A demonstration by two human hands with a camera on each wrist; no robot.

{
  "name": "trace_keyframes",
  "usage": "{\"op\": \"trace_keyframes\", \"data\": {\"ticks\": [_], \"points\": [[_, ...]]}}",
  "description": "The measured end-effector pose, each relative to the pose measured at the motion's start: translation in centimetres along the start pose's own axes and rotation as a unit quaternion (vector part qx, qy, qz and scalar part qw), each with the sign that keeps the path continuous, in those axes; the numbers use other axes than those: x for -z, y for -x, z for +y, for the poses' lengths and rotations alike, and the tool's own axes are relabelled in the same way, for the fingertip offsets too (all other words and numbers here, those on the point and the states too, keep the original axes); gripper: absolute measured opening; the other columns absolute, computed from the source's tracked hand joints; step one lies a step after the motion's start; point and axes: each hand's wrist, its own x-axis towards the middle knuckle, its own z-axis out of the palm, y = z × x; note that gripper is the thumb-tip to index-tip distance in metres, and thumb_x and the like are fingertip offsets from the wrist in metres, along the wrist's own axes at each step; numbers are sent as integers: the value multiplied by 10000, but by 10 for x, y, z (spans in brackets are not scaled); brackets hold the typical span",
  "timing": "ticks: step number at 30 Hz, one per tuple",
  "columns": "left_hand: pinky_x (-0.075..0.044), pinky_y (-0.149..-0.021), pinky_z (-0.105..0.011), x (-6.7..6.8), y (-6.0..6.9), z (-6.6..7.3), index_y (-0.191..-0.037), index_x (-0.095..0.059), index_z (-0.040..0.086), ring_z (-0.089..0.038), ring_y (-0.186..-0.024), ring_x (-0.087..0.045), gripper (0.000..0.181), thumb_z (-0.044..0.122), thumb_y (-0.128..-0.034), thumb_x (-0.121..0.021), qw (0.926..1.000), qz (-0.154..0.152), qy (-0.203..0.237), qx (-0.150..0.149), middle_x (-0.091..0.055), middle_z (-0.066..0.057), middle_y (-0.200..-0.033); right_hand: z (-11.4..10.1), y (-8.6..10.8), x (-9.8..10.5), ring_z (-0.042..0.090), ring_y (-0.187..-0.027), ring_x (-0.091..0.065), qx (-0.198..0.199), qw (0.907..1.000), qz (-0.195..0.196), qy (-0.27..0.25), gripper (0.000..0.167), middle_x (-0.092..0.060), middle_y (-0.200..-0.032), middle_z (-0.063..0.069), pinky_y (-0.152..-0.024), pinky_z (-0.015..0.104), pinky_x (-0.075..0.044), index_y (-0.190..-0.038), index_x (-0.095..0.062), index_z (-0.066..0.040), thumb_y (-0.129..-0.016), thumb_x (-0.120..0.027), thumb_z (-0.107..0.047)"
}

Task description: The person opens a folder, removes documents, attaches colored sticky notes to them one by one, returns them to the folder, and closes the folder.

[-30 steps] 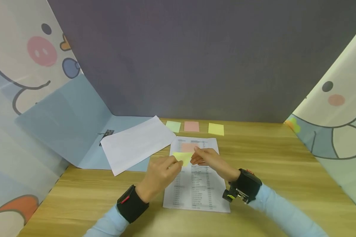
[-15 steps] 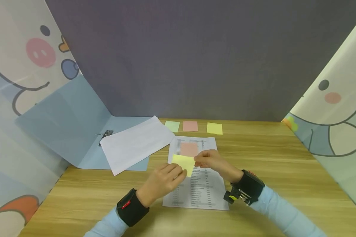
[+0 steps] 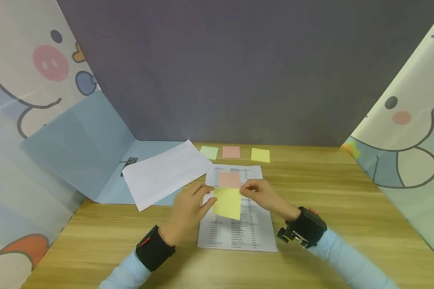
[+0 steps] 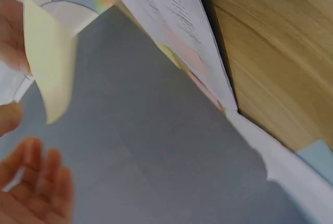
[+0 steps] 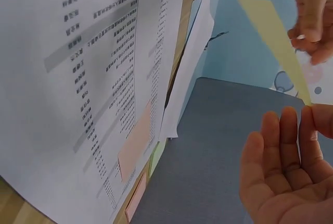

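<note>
A yellow sticky note point(image 3: 227, 204) is held up by its right upper corner between the thumb and forefinger of my right hand point(image 3: 264, 196). It hangs above a printed sheet point(image 3: 254, 235) of table rows. My left hand point(image 3: 186, 209) is at the note's left edge, thumb and fingers parted. In the left wrist view, a gap separates the left fingers point(image 4: 39, 177) from the note point(image 4: 49, 60). On the sheet's upper part sits a pink sticky note point(image 3: 229, 179). The right wrist view shows the right hand point(image 5: 291, 166) pinching the note's end, other fingers loosely bent.
Behind the sheet lie green point(image 3: 209, 152), pink point(image 3: 231, 152) and yellow point(image 3: 260, 155) sticky pads in a row. To the left, a blue folder point(image 3: 83, 148) stands open with a metal clip point(image 3: 129, 163) and white paper point(image 3: 166, 176) over it. A grey panel point(image 3: 238, 72) closes the back.
The right hand came to the yellow sticky note and pinched its corner. The left hand, which held the note, has let go and moved slightly left. The note now shows its face more fully.
</note>
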Motion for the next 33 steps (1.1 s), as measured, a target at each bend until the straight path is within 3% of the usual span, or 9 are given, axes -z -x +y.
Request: {"op": "trace_keyframes", "data": {"ticks": [2,5,13,17,19,22,24,29,33], "points": [[-462,-558,-213,-2,-2,-3,-905,-676,92,-119,-693,-572,246,193,-709,-786,9986,-207,27,484,-596,20,-809,1,1,1,216,-954,-584,-19,10000,4,10,172,-640,-975,89,-806,337,-481,-924,-650,-33,-918,-549,-172],[-469,-573,-220,-5,-4,-7,-878,-684,114,-115,-711,-581,162,178,-748,-757,9952,-457,163,847,-602,31,-810,3,1,3,229,-969,-582,-29,10000,-33,63,178,-644,-983,85,-818,357,-480,-924,-654,-42,-918,-550,-188],[-492,-621,-231,-11,-7,-9,-765,-667,114,-105,-726,-601,45,90,-791,-695,9931,-543,427,949,-615,36,-781,6,1,3,230,-1008,-567,-283,9994,-131,118,164,-643,-995,44,-855,379,-464,-928,-661,-88,-911,-560,-216],[-464,-607,-220,-16,-7,-10,-746,-666,145,-108,-700,-599,61,112,-797,-665,9890,-1019,379,1002,-626,45,-740,14,1,2,206,-978,-567,-365,9988,-163,294,137,-648,-939,21,-832,357,-464,-902,-667,-90,-896,-575,-192],[-449,-604,-203,-18,-7,-9,-767,-666,169,-102,-705,-594,62,146,-817,-638,9764,-1612,575,1315,-628,60,-756,21,2,1,198,-968,-573,-358,9981,-218,458,130,-655,-914,10,-824,357,-467,-881,-670,-92,-889,-583,-188],[-450,-636,-201,-24,-6,-9,-819,-663,168,-102,-750,-586,78,179,-852,-594,9464,-2459,985,1846,-620,62,-807,30,2,-1,197,-961,-580,-339,9968,-327,646,132,-660,-896,0,-824,374,-468,-867,-672,-94,-882,-591,-198],[-449,-644,-221,-29,-8,-10,-838,-655,146,-109,-733,-552,93,168,-869,-570,9285,-2812,1279,2061,-603,51,-816,35,1,-1,194,-963,-579,-320,9960,-352,761,137,-657,-891,-7,-837,389,-463,-871,-670,-98,-880,-593,-211],[-403,-578,-216,-43,-18,-18,-782,-638,119,-96,-622,-468,120,125,-872,-559,9127,-3245,1549,1940,-569,42,-731,46,-5,2,187,-945,-548,-308,9933,-608,934,185,-643,-936,25,-803,359,-442,-949,-657,-62,-881,-587,-220],[-359,-506,-204,-56,-28,-27,-745,-618,105,-98,-564,-443,134,98,-860,-550,8952,-3628,1676,1971,-530,27,-662,56,-13,7,169,-856,-503,-374,9920,-810,893,204,-635,-962,58,-703,278,-402,-986,-655,-28,-887,-579,-189]]}}
